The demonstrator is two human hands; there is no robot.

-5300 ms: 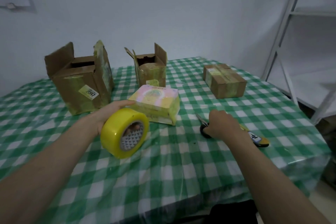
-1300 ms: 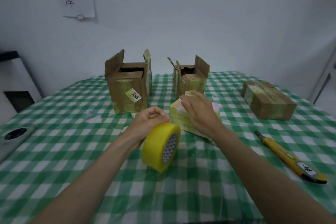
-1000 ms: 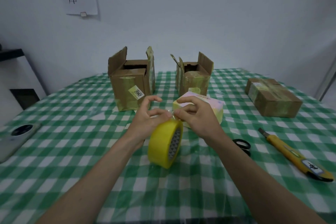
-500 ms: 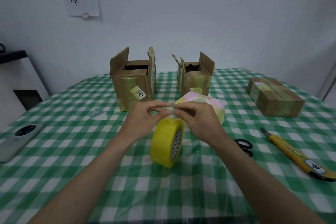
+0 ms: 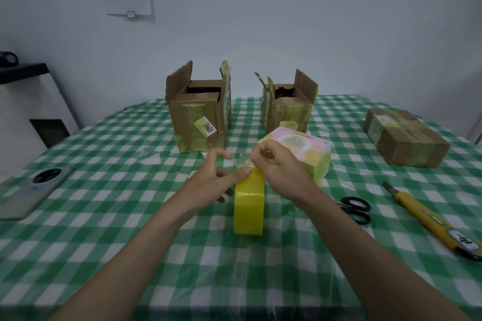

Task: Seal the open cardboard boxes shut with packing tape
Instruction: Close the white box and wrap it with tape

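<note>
Your hands meet over the upright yellow tape roll (image 5: 249,206) at the table's centre, with bare green checked tablecloth (image 5: 130,255) open all around your forearms. Just behind the roll, the pastel tissue box (image 5: 300,154) blocks a straight reach to the smaller open carton (image 5: 287,107). The larger open carton (image 5: 199,114) stands clear behind your left hand (image 5: 216,180). To your right lie black scissors (image 5: 356,208) and a yellow utility knife (image 5: 430,219); the taped carton (image 5: 405,137) sits well beyond. A phone (image 5: 34,190) rests far left.
</note>
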